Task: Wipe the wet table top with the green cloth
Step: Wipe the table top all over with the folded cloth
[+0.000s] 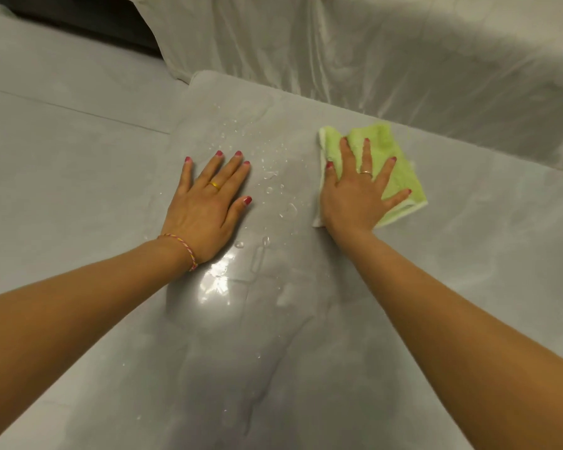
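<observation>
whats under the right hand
The green cloth lies flat under the right hand, on the table top. Whether the table beneath the cloth is wet cannot be seen; it is covered.

We are seeing the right hand [355, 199] covering the green cloth's [400, 177] middle, and both forearms being cut off at the frame's bottom corners.

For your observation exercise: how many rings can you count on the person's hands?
2. A gold ring on the left hand, flat on the table; another ring on the right hand, pressing the green cloth.
</observation>
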